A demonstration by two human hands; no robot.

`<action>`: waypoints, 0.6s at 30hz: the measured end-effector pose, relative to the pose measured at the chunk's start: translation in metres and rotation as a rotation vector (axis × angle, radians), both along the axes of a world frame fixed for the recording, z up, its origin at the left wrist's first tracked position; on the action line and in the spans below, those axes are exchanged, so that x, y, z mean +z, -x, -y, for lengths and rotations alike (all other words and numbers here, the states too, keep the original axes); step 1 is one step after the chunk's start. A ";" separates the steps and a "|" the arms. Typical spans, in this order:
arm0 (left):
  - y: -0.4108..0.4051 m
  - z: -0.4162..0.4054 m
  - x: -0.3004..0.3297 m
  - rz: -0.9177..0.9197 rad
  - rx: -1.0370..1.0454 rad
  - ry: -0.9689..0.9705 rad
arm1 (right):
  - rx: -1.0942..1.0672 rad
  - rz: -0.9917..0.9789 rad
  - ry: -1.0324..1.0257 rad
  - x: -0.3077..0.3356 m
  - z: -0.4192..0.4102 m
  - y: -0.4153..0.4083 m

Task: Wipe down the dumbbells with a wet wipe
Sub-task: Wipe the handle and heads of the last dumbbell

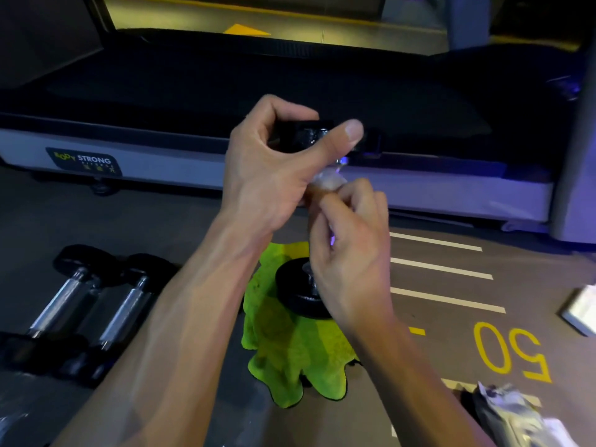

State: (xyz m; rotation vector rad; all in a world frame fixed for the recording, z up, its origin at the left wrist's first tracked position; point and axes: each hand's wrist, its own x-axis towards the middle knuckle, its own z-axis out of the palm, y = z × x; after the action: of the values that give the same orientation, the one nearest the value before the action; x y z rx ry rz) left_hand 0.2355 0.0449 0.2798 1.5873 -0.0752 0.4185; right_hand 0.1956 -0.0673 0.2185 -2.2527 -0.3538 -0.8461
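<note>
A black-headed dumbbell [298,290] stands on end on a green cloth [283,343]. My left hand [274,166] grips its upper head, fingers curled round it and thumb stretched out. My right hand [348,253] pinches a small wet wipe [325,182] against the chrome handle just below the left thumb. Most of the handle is hidden behind my hands. Two more dumbbells [93,304] with chrome handles lie side by side on the floor at the left.
A treadmill [161,137] with a dark belt runs across the back. The floor [451,317] has white lines and a yellow "50" at the right. An opened packet [512,411] lies at the lower right. A white box [580,311] sits at the right edge.
</note>
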 end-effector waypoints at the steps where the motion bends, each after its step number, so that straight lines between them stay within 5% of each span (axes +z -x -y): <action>1: 0.000 -0.001 0.000 -0.003 -0.005 0.012 | 0.025 -0.017 -0.025 0.000 0.003 0.000; 6: 0.003 -0.002 -0.001 0.020 -0.047 0.002 | 0.118 -0.038 -0.515 0.017 0.010 -0.003; 10: 0.005 -0.004 -0.001 0.050 -0.090 0.052 | 0.214 -0.260 -0.800 0.003 0.016 -0.005; 18: 0.024 -0.021 -0.019 0.105 -0.159 0.234 | 0.277 -0.511 -0.309 -0.036 0.041 0.022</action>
State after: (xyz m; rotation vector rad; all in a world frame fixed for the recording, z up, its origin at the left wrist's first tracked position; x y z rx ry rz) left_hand 0.2110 0.0664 0.2603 1.3183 -0.2231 0.3717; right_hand 0.1735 -0.1088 0.1828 -1.9799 -0.2624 -0.1526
